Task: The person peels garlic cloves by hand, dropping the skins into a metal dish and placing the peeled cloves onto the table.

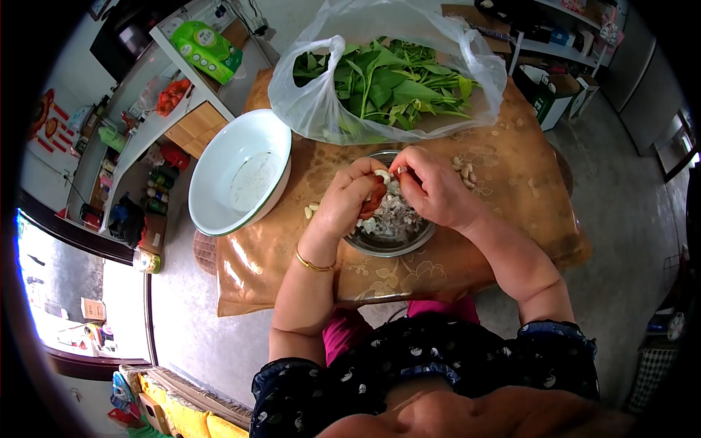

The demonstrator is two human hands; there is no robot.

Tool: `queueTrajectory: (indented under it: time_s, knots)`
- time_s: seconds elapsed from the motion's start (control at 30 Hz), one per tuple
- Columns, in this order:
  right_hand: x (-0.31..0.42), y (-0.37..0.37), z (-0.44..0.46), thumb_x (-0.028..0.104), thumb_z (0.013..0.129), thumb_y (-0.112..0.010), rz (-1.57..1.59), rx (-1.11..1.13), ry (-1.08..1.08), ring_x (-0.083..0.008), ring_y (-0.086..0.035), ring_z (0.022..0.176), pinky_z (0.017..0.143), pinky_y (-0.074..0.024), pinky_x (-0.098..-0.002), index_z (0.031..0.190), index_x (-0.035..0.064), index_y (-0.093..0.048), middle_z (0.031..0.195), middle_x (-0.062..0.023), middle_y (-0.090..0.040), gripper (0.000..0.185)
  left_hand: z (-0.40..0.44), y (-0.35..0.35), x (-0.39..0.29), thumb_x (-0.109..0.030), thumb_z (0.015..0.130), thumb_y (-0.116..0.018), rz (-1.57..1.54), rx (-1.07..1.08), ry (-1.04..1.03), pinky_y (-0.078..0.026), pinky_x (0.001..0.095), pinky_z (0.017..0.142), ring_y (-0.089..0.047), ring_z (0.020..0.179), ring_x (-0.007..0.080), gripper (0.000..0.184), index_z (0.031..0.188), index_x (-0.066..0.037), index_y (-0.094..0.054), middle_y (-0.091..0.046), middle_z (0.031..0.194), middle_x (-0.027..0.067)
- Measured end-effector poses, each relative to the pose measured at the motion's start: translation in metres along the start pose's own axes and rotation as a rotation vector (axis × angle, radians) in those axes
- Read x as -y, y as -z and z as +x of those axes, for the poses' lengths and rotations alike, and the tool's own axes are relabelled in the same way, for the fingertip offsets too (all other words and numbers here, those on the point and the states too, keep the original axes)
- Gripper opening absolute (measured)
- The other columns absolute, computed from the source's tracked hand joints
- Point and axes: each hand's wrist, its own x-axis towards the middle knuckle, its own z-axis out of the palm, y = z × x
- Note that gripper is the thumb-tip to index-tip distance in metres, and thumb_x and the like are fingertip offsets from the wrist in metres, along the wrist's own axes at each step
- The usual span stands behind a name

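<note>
Over the steel bowl [380, 251], heaped with papery skins [396, 219], the left hand [348, 196] pinches a pale garlic clove [383, 176] between thumb and curled fingers; the right hand's [440, 191] thumb and forefinger press together just beside it, any scrap between them too small to tell. Peeling well probably means holding the clove steady and tugging skin away in strips, low enough that flakes drop inside. Both forearms reach forward over the bench [285, 274], converging, wrists bent inward.
</note>
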Motion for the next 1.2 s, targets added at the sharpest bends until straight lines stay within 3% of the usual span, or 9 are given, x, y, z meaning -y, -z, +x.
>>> queueTrajectory:
  time_s: [0.27,0.47,0.77,0.87,1.07,1.17,1.2]
  knots:
    - [0.003,0.003,0.001,-0.004,0.081,-0.050,-0.018,0.007,0.004,-0.0184,-0.051,0.066,0.060,-0.0422,-0.0288,0.092,0.0003,-0.052,0.077,-0.0108,-0.054,0.012,-0.001,0.002,-0.002,-0.005,0.084,-0.043,0.031,0.042,0.008,-0.023,0.0198,0.042,-0.029,0.047,0.0042,0.014,0.093,-0.001,-0.054,-0.041,0.059,-0.0029]
    - [0.002,0.006,0.001,-0.002,0.084,-0.046,0.197,0.036,-0.213,-0.0092,-0.047,0.070,0.064,-0.0419,-0.0243,0.094,-0.0002,-0.052,0.078,-0.0047,-0.053,0.011,0.000,0.002,-0.001,-0.005,0.084,-0.044,0.048,0.048,-0.029,-0.023,0.0195,0.043,-0.030,0.048,0.0040,0.013,0.093,-0.002,-0.054,-0.041,0.059,-0.0032]
    - [0.004,0.014,0.005,0.003,0.086,-0.048,0.317,0.003,-0.293,-0.0066,-0.043,0.064,0.055,-0.0361,-0.0230,0.088,0.0005,-0.050,0.070,-0.0012,-0.050,0.004,0.002,0.008,0.001,0.000,0.084,-0.047,0.075,0.053,-0.090,-0.025,0.0188,0.043,-0.032,0.049,0.0031,0.017,0.098,-0.001,-0.056,-0.043,0.061,-0.0037]
    - [0.001,0.011,0.004,0.003,0.085,-0.047,0.265,-0.008,-0.194,-0.0065,-0.042,0.064,0.055,-0.0359,-0.0233,0.087,0.0005,-0.050,0.070,-0.0011,-0.049,0.004,0.001,0.007,-0.002,0.001,0.085,-0.048,0.069,0.050,-0.097,-0.025,0.0185,0.043,-0.032,0.049,0.0026,0.017,0.100,-0.001,-0.057,-0.044,0.062,-0.0040]
    - [0.002,0.014,0.004,0.001,0.079,-0.047,0.047,0.069,-0.152,-0.0149,-0.049,0.065,0.059,-0.0398,-0.0273,0.086,0.0005,-0.052,0.074,-0.0085,-0.053,0.009,0.001,0.009,-0.003,-0.002,0.088,-0.049,0.016,-0.017,-0.166,-0.026,0.0175,0.044,-0.034,0.050,0.0022,0.015,0.100,-0.001,-0.057,-0.046,0.064,-0.0048]
    - [0.004,0.008,0.002,0.004,0.080,-0.050,-0.033,0.068,-0.093,-0.0318,-0.055,0.066,0.060,-0.0434,-0.0371,0.083,-0.0001,-0.052,0.075,-0.0178,-0.056,0.006,0.002,0.009,-0.003,-0.004,0.089,-0.051,0.054,-0.056,-0.207,-0.027,0.0168,0.045,-0.035,0.051,0.0019,0.013,0.100,-0.001,-0.058,-0.048,0.065,-0.0053]
    - [0.002,0.007,0.001,0.005,0.080,-0.050,-0.041,0.071,-0.080,-0.0327,-0.055,0.066,0.060,-0.0433,-0.0377,0.082,-0.0001,-0.052,0.074,-0.0179,-0.056,0.006,0.002,0.008,-0.003,-0.004,0.089,-0.052,0.048,-0.075,-0.210,-0.027,0.0166,0.045,-0.036,0.051,0.0017,0.013,0.100,-0.001,-0.058,-0.049,0.066,-0.0054]
